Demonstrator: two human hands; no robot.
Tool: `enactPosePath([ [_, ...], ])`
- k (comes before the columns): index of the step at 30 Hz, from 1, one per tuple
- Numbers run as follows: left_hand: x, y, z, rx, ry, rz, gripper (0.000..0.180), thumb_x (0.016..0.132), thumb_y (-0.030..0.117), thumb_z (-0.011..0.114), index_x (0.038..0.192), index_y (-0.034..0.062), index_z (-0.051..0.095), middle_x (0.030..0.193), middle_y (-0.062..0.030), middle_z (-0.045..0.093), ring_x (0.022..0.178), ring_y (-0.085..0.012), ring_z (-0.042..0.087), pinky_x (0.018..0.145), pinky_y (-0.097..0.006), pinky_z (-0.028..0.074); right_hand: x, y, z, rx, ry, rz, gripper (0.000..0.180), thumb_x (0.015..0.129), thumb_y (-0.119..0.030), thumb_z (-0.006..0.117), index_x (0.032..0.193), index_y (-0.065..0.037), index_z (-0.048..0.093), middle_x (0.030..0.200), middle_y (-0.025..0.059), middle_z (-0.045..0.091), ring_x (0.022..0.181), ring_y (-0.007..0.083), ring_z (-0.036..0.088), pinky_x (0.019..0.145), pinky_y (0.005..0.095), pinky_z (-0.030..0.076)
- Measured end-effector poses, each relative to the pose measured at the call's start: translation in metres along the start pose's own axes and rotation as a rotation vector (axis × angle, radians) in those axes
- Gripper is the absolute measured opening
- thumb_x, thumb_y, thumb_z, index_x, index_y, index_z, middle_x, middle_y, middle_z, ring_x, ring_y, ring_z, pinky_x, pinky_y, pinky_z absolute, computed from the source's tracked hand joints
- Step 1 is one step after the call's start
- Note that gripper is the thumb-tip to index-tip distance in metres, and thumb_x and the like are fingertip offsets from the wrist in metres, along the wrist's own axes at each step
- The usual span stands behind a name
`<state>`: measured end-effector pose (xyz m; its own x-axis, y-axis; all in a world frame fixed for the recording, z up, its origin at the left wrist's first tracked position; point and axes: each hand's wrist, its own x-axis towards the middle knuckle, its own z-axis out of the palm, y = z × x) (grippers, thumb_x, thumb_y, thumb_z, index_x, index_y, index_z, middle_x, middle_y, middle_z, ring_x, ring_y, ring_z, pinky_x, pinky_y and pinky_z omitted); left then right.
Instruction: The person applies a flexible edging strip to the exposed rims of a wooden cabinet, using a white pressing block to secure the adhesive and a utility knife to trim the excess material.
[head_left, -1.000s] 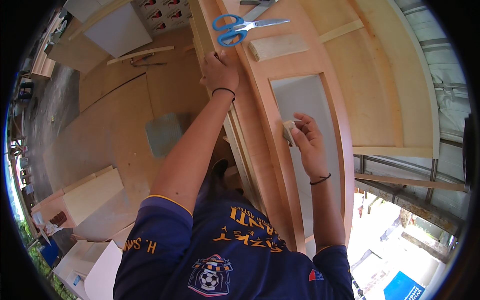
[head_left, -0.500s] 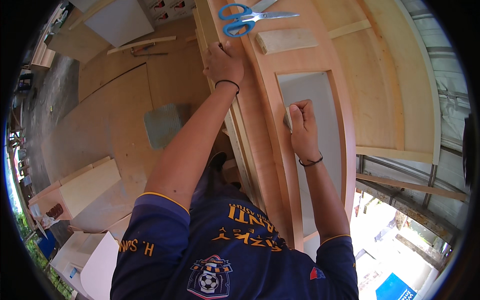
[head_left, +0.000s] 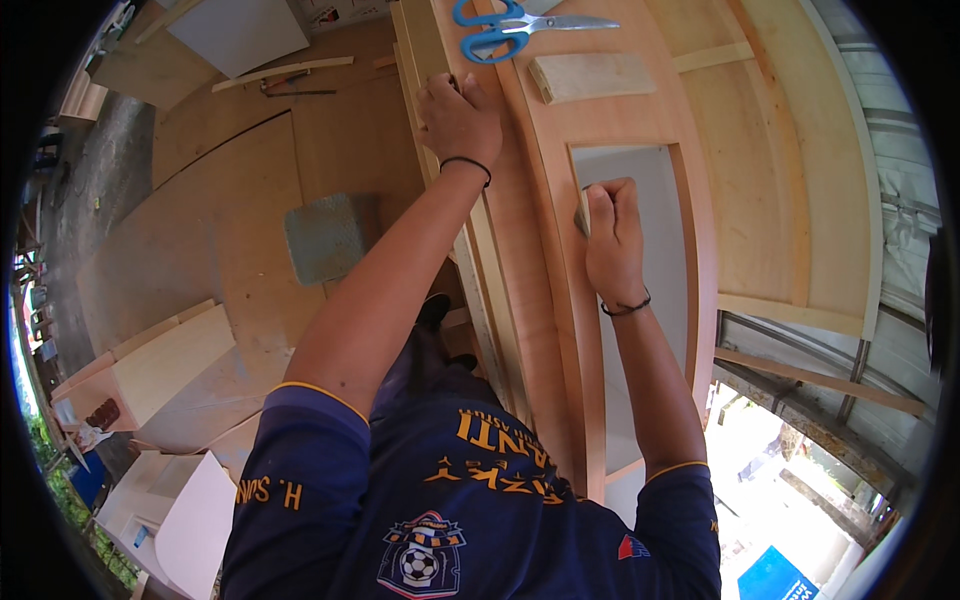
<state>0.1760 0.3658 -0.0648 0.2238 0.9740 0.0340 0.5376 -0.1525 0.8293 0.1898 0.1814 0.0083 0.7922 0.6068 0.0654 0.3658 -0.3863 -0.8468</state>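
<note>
Greyish block [head_left: 581, 219] firmly in right hand [head_left: 612, 232], left hand [head_left: 460, 122] apart at wooden edge [head_left: 427, 50], grip unclear

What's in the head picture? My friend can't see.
A person's right hand holds a small pale block at a light-brown wooden frame; the left hand rests at a brown board. Blue-handled metal scissors lie beyond.

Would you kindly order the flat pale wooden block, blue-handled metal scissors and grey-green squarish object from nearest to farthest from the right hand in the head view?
1. Flat pale wooden block: just beyond the right hand.
2. Blue-handled metal scissors: farther beyond, leftward.
3. Grey-green squarish object: far left.
</note>
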Motion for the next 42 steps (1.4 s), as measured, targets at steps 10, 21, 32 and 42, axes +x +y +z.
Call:
enactPosePath([
  [10,0.003,0.009,-0.003,0.026,-0.079,-0.020,0.035,0.091,0.034,0.044,0.109,0.0047,0.050,0.113,-0.0141,0.051,0.107,-0.0310,0.051,0.088,-0.052,0.036,0.024,0.003,0.007,0.083,0.025,0.058,0.030,0.096,-0.029,0.042,0.094,0.001,0.048,0.079,0.0065,0.051,0.073,0.0140,0.046,0.070,0.0289,0.042],
  [21,-0.001,0.006,-0.001,0.020,-0.060,-0.060,0.029,0.091,0.031,0.045,0.108,0.0066,0.047,0.110,-0.0109,0.050,0.106,-0.0278,0.050,0.087,-0.049,0.035,0.011,0.005,-0.011,-0.045,-0.238,0.163,0.045,0.099,-0.037,0.033,0.087,0.001,0.053,0.071,0.0044,0.045,0.069,0.0132,0.040,0.067,0.0285,0.040],
  [32,0.000,0.011,-0.003,0.036,-0.103,-0.070,0.034,0.090,0.033,0.046,0.111,0.0065,0.050,0.116,-0.0137,0.050,0.109,-0.0303,0.051,0.088,-0.051,0.037,0.028,0.004,-0.004,-0.095,-0.206,0.125,0.052,0.097,-0.041,0.032,0.097,0.006,0.056,0.087,0.0201,0.059,0.086,0.0291,0.056,0.081,0.0358,0.043],
  [42,0.005,0.014,-0.003,0.115,-0.119,-0.048,0.036,0.091,0.036,0.040,0.112,0.0081,0.049,0.117,-0.0145,0.052,0.111,-0.0318,0.051,0.088,-0.056,0.036,-0.011,-0.007,-0.032,-0.177,-0.329,0.233,0.050,0.097,-0.042,0.034,0.101,0.003,0.056,0.087,0.0177,0.059,0.084,0.0285,0.056,0.080,0.0355,0.043],
])
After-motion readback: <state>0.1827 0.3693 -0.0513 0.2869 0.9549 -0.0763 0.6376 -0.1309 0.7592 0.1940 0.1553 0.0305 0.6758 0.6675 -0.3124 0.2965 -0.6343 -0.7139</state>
